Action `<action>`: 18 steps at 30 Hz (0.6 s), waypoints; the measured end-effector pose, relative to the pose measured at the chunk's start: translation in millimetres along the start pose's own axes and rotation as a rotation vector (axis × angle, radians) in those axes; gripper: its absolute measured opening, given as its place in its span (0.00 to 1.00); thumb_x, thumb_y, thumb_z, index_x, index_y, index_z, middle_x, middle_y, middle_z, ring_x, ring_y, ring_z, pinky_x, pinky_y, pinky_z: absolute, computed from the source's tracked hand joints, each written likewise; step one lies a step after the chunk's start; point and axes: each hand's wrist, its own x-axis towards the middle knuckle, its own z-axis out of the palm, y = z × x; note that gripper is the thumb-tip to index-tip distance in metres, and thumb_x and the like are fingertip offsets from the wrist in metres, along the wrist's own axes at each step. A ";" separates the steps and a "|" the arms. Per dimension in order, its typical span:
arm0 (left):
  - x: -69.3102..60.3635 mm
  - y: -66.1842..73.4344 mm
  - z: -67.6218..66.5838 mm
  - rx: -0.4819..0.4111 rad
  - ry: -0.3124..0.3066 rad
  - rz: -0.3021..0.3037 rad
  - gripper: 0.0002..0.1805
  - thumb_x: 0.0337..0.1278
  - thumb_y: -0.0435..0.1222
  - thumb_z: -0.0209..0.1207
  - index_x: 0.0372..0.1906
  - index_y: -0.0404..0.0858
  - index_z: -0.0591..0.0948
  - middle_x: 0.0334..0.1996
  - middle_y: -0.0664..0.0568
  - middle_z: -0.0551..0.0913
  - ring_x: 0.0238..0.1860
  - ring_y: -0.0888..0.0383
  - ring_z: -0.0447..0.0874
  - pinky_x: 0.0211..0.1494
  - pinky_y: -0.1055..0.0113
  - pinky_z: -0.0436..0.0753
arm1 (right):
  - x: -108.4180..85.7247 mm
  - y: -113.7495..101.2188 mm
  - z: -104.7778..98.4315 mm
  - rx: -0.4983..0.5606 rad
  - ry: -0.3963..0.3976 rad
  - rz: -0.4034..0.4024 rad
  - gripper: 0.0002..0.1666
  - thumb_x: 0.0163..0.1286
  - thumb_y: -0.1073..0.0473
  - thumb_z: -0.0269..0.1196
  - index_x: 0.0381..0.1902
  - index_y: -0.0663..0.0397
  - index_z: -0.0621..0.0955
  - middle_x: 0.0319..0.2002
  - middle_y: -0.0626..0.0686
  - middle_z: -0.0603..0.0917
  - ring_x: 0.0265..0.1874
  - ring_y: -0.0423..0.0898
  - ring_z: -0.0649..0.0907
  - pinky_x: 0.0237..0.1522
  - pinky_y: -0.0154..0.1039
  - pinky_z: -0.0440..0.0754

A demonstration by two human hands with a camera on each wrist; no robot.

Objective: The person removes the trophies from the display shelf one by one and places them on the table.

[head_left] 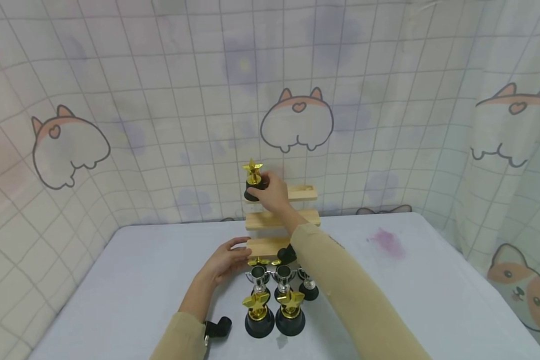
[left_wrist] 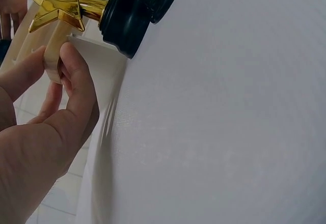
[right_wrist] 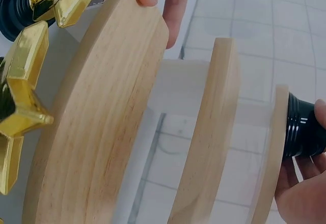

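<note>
My right hand (head_left: 273,192) grips a gold star trophy (head_left: 253,176) by its black base, at the left end of the top board (head_left: 305,193) of a three-tier wooden stand. In the right wrist view the trophy's black base (right_wrist: 303,127) meets that board, upright to it. Thumb and fingers of my left hand (head_left: 224,262) pinch the left end of the lowest board (head_left: 265,246). That board's end (left_wrist: 53,63) shows between them in the left wrist view. The middle board (head_left: 262,220) is partly covered by my right forearm.
In front of the stand are several trophies: gold star ones (head_left: 259,315) nearest me, silver cups (head_left: 258,278) behind, and more gold stars close to the lowest board. All sit on a white table (head_left: 153,280). A patterned curtain (head_left: 184,125) hangs behind.
</note>
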 end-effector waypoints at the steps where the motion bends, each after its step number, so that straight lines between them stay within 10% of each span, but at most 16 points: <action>1: 0.3 -0.3 -0.1 0.001 0.001 0.000 0.30 0.68 0.29 0.63 0.72 0.31 0.68 0.58 0.35 0.79 0.47 0.51 0.86 0.51 0.60 0.86 | -0.3 0.2 -0.5 0.006 0.001 0.000 0.30 0.69 0.56 0.72 0.63 0.61 0.75 0.59 0.57 0.81 0.58 0.54 0.80 0.59 0.46 0.81; 18: 0.1 0.1 -0.4 0.010 -0.028 0.011 0.31 0.68 0.30 0.63 0.73 0.32 0.67 0.59 0.35 0.79 0.49 0.51 0.85 0.53 0.59 0.86 | -4.7 1.7 -6.8 0.043 0.007 0.021 0.31 0.69 0.55 0.72 0.66 0.54 0.75 0.60 0.56 0.79 0.57 0.52 0.80 0.54 0.44 0.84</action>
